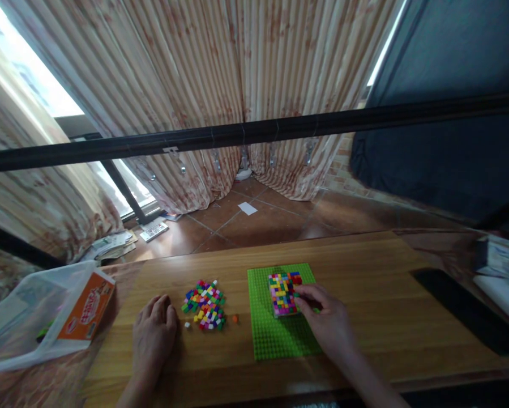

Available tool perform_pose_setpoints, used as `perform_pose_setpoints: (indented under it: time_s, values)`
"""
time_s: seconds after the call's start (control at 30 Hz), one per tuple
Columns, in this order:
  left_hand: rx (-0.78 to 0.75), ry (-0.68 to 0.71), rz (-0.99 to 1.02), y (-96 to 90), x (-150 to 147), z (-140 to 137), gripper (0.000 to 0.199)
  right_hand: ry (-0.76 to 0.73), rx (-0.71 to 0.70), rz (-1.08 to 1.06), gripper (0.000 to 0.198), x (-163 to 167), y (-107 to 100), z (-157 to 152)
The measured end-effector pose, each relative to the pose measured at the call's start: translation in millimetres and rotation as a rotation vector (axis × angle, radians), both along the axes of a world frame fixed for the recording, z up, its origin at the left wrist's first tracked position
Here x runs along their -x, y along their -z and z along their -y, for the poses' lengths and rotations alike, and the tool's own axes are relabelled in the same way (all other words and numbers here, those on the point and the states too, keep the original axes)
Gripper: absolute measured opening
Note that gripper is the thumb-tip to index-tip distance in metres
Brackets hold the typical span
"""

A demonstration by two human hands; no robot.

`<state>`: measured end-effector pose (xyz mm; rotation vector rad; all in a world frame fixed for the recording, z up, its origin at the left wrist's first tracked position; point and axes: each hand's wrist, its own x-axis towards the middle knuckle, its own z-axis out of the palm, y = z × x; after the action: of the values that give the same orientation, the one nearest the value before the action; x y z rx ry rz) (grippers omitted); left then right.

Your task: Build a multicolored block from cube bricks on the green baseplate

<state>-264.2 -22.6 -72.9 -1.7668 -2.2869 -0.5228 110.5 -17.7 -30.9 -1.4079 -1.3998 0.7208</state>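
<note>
On the wooden table, a green studded baseplate (266, 340) carries a block built of many small coloured toy bricks (283, 294). My right hand (324, 317) reaches over the plate from the right. Its thumb and forefinger close together at the block's right edge, and what sits between the fingertips is too small and hidden to make out. A loose pile of small toy bricks (205, 304) lies left of the plate. My left hand (154, 328) rests palm down beside that pile, holding nothing, its fingers loosely extended on the tabletop.
A stray orange brick (235, 319) and a white brick (187, 325) lie near the pile. Left of the table stands a clear plastic bin (20, 289) with an orange label. A black metal bar (246, 133) crosses beyond the table. A dark flat object (462, 306) lies at the right.
</note>
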Motion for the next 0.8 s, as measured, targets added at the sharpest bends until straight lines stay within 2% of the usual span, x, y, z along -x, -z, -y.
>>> perform_pose_setpoints:
  time_s: [0.17, 0.4, 0.8]
  values:
    - [0.007, -0.008, 0.008, -0.8, -1.6, 0.3, 0.042, -0.02, -0.031, 0.228, 0.017, -0.1, 2.2, -5.9]
    - [0.007, -0.005, 0.027, -0.1, -2.7, 0.8, 0.043, -0.063, -0.034, 0.391, 0.031, 3.8, 6.6, -15.0]
    - [-0.021, -0.04, 0.039, 1.9, -6.2, 1.8, 0.042, -0.079, 0.003, 0.305, 0.028, 3.5, 1.2, -14.6]
